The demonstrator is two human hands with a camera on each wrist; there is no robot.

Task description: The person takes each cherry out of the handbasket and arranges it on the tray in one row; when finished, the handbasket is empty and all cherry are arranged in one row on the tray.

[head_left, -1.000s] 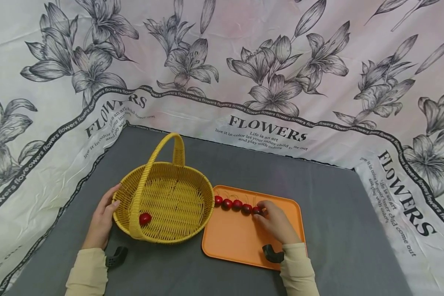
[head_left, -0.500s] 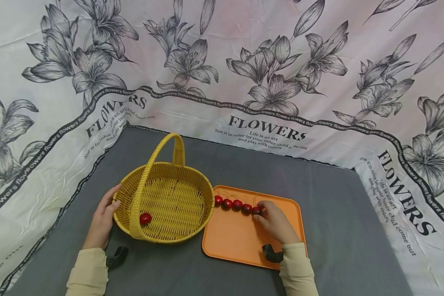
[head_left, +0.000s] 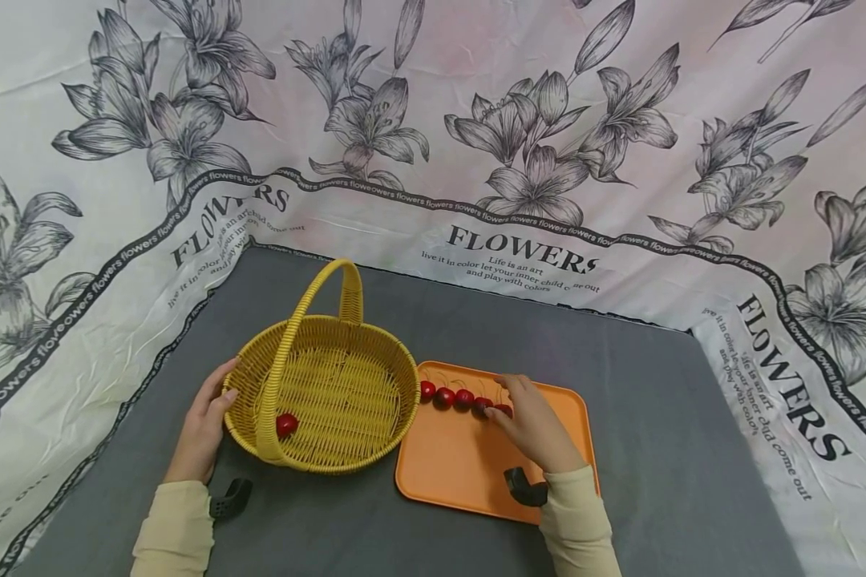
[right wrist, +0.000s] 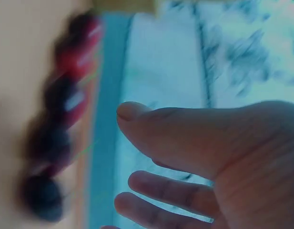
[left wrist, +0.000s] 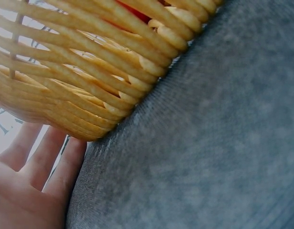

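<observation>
My left hand [head_left: 205, 421] rests at the left side of a yellow woven basket [head_left: 397, 349], fingers extended along its outer wall. In the left wrist view, straight fingers [left wrist: 46, 155] touch the basket's weave. One red cherry [head_left: 286, 425] lies inside the basket. My right hand [head_left: 537, 421] hovers over an orange tray [head_left: 447, 473], above the right end of a row of dark red cherries [head_left: 464, 399] with thin stems. Thumb and fingers stand apart with nothing between them in the right wrist view, where the cherries [right wrist: 46, 198] show blurred beside the hand.
The basket's tall arched handle [head_left: 296, 320] rises over its left part. Basket and tray stand side by side on a grey tabletop [head_left: 657, 449]. A white cloth with printed flowers [head_left: 534, 184] hangs around the table's back and sides.
My right hand has lifted slightly off the rightmost cherry, its fingers spreading, and that cherry stays on the tray. The left hand holds its place at the basket.
</observation>
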